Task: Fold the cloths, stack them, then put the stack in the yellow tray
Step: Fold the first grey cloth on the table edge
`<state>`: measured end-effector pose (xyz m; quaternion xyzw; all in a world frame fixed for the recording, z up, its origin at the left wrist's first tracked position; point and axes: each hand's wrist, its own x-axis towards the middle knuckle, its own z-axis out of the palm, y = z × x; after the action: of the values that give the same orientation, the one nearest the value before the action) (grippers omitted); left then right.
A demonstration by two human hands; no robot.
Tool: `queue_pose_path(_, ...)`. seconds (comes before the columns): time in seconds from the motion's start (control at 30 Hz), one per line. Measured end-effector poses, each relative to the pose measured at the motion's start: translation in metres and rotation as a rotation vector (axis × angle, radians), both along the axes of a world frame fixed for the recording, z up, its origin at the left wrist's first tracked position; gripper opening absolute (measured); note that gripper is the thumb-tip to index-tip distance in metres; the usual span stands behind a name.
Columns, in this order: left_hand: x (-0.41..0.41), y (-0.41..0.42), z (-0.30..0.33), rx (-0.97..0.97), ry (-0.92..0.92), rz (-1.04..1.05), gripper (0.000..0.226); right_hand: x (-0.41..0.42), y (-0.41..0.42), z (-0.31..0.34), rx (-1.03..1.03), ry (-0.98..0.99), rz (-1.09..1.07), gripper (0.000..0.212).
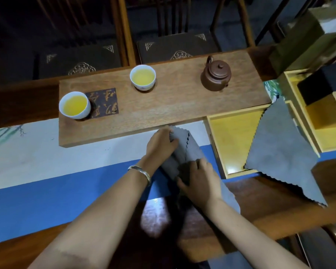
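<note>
A grey cloth with pinked edges (192, 150) lies partly folded on the blue and white runner, just in front of the wooden tea board. My left hand (160, 142) pinches its far folded edge. My right hand (200, 179) presses flat on its near part, and the cloth's tail shows past my right wrist. A second grey cloth (279, 152) lies spread flat, draped over the right side of the yellow tray (231, 140) and onto the dark table. The tray's bare yellow floor shows at its left.
The wooden tea board (173, 105) carries two white cups of yellow tea (75, 104) (143, 77) and a brown clay teapot (215, 74). Another yellow box with dark and yellow blocks (318, 105) stands at the far right. Chairs stand beyond the table.
</note>
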<state>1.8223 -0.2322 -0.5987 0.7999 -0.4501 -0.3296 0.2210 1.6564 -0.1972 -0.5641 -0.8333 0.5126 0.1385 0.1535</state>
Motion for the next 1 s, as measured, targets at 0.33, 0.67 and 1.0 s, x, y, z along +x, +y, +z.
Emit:
queue_pose_path(0.33,0.009,0.013,-0.001,-0.113,0.206,0.088,0.042,-0.008,-0.004,0.006,0.142,-0.094,-0.032,0.03)
queue_pose_path(0.67,0.041,0.043,0.031,-0.046,0.675,0.456,0.019,-0.031,-0.025,0.025,0.183,-0.287,-0.127,0.011)
queue_pose_path(1.0,0.067,0.086,0.053,-0.058,0.876,0.666,0.014,-0.036,-0.049,0.061,0.129,-0.472,0.051,0.026)
